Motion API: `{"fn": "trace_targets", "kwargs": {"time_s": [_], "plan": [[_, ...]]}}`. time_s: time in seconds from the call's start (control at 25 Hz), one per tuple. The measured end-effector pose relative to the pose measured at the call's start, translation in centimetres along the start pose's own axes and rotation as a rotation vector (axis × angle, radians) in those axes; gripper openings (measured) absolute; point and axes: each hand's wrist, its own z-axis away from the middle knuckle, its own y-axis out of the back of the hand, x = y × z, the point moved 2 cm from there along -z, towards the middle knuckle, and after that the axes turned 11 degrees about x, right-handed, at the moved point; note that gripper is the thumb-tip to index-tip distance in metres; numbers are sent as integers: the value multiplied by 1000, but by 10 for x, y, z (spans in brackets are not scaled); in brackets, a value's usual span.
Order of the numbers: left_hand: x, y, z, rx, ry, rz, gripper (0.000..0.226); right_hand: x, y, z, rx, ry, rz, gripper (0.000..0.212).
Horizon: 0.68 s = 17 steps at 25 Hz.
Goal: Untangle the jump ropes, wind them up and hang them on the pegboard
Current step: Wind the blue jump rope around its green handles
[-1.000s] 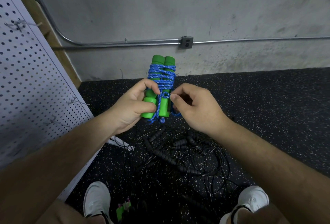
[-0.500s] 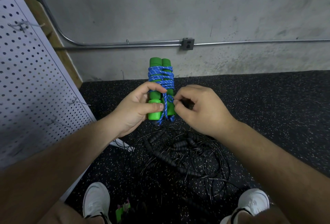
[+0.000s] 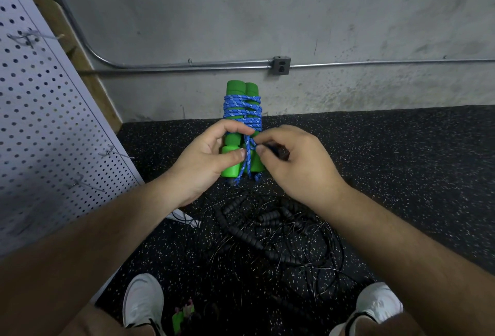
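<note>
We hold the green-handled jump rope (image 3: pixel 242 110) in the air in front of us, above the speckled rubber floor (image 3: pixel 388 153) and near the foot of the pegboard (image 3: pixel 48 121) on our left. Its two green handles (image 3: pixel 241 91) stand side by side and upright, bound by blue cord (image 3: pixel 242 113) coiled around their upper half.

Our left hand (image 3: pixel 206 158) grips the lower part of the handles, its fingers curled behind them and its thumb (image 3: pixel 235 154) laid across the front. Our right hand (image 3: pixel 292 161) pinches the loose blue strands just under the coils, with its other fingers curled.

Over the last second the bundle has come slightly lower and closer to us. The left thumb has slid across to the hanging strands, and the right fingertips have closed in on the crossing point below the wraps. We judge that the winding is finished and we are now tying off or tucking the tail, whose short ends dangle past the bottoms of the handles.

Once the tail is secured, this rope is ready for a peg hook (image 3: pixel 117 154). The black jump ropes (image 3: pixel 267 231) lie in a tangle on the floor between our white shoes (image 3: pixel 143 301) and the bundle, so much of the task remains.
</note>
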Motion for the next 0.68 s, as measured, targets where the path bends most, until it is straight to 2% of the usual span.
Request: {"fn": "trace_targets", "kwargs": {"time_s": [0.2, 0.28, 0.44, 0.52, 0.6, 0.68], "plan": [[3, -5, 6, 6, -19, -126, 48, -1, -13, 4, 30, -229, -109, 15], [1, -3, 7, 1, -13, -155, 52, -5, -22, 8, -23, -382, -174, 21], [0, 2, 6, -31, -29, -243, 53, -11, -24, 11, -146, -764, -508, 11], [2, 3, 7, -48, -30, -249, 56, -11, -27, 10, -187, -737, -493, 8], [3, 3, 7, -66, -51, -291, 57, -13, -34, 11, -183, -651, -418, 29], [2, 5, 5, -89, -87, -336, 56, -10, -40, 13, -152, -657, -425, 41]]}}
